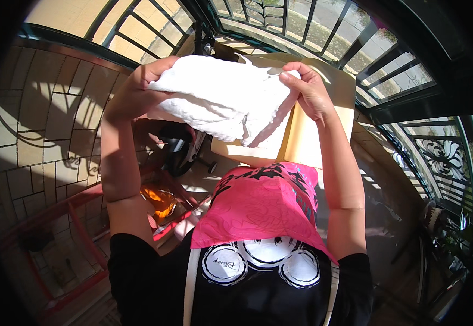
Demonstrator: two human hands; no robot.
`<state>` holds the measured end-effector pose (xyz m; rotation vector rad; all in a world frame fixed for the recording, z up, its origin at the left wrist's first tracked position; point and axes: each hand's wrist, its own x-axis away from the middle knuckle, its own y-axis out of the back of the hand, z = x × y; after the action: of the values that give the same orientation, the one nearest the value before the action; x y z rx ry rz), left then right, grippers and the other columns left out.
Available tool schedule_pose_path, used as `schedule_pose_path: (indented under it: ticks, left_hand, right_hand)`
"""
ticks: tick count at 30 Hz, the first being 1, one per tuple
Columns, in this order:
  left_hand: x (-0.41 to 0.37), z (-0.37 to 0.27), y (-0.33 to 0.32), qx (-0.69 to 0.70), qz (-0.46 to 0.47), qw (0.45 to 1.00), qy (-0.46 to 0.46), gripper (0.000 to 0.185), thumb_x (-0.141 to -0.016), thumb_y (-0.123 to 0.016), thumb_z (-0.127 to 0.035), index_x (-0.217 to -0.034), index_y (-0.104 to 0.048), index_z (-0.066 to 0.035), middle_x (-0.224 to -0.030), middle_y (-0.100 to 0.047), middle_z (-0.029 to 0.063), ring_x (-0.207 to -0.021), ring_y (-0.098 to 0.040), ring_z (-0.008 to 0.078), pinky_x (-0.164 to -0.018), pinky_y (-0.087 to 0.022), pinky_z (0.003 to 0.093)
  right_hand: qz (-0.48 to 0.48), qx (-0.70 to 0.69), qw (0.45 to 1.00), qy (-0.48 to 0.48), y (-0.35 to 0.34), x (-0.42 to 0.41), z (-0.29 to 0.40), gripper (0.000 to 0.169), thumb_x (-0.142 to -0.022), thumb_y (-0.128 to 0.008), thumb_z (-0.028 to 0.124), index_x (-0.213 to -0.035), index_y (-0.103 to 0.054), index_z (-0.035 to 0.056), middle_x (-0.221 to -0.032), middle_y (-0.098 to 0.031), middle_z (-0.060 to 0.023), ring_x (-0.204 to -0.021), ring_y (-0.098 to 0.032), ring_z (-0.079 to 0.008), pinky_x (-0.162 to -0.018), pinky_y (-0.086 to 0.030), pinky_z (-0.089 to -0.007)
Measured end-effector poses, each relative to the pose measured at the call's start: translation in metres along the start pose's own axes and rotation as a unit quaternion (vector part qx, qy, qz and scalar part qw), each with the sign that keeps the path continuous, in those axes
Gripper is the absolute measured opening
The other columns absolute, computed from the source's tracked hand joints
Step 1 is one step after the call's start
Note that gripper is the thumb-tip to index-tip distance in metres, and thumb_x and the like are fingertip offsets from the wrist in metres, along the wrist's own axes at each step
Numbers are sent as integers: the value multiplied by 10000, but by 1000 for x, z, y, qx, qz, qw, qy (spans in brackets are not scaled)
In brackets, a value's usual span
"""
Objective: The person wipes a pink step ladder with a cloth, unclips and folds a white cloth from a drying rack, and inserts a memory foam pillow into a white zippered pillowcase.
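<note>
A white cloth (208, 81), sunlit and partly folded, is stretched between my two hands in front of me. My left hand (140, 91) grips its left end, with most of the fingers hidden behind or under the fabric. At the upper right corner, my right hand (308, 87) pinches the edge between thumb and fingers. The cloth's lower edge hangs in loose folds. Under and behind it stands a pale yellow boxlike piece (326, 140), whose exact kind I cannot tell. A pink apron (253, 216) with dark printed characters covers my front.
Dark green metal railings (312, 24) enclose the far side and the right. At left are a tiled surface (63, 114) and a red frame (73, 203) near an orange object (159, 201). A black wheeled item (181, 153) sits below the cloth. Plants (456, 236) stand at lower right.
</note>
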<state>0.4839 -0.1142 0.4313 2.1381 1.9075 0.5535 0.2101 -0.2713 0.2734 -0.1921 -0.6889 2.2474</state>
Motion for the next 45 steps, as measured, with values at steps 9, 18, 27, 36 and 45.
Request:
schedule_pose_path:
  ticks: [9, 18, 27, 36, 45]
  left_hand:
    - [97, 24, -3, -107, -83, 991, 15, 396, -717, -588, 96, -1095, -613, -20, -1030, -650, 69, -978, -610, 157, -876, -478, 300]
    - [-52, 36, 45, -276, -123, 953, 7, 299, -868, -585, -16, -1167, -591, -17, -1085, -649, 101, -980, -619, 164, -872, -483, 268]
    - [-229, 251, -71, -341, -210, 913, -73, 479, -843, -613, -134, -1301, -475, -164, -1299, -498, 154, -1215, -480, 336, -973, -430, 416]
    - [-92, 279, -323, 32, 100, 982, 157, 454, -895, -586, -77, -1326, -445, -101, -1325, -458, 98, -1152, -514, 230, -892, -470, 333]
    - [-122, 264, -389, 2, 67, 972, 225, 399, -888, -573, -121, -1270, -507, -213, -1281, -433, 85, -1131, -513, 251, -895, -463, 366]
  right_hand:
    - [137, 283, 946, 74, -21, 110, 24, 199, -882, -580, -39, -1033, -694, 23, -1061, -530, -63, -895, -593, -131, -791, -532, -250]
    - [-82, 327, 927, 165, -14, 40, 49, 387, -862, -592, -59, -1215, -617, 97, -1236, -468, -65, -964, -554, -109, -666, -521, -212]
    - [-202, 614, 753, 122, 161, -6, -70, 654, -798, -712, 120, -1373, -400, 97, -1344, -431, -190, -1242, -432, -350, -995, -402, -375]
    - [-470, 278, 770, -329, 334, 221, -195, 1031, -677, -812, 487, -1393, -297, -46, -1376, -390, -246, -1231, -465, -284, -959, -429, -358]
    - [-368, 112, 895, -226, 319, 177, -141, 571, -713, -828, 278, -1109, -528, -2, -939, -644, -91, -794, -613, -157, -699, -517, -303]
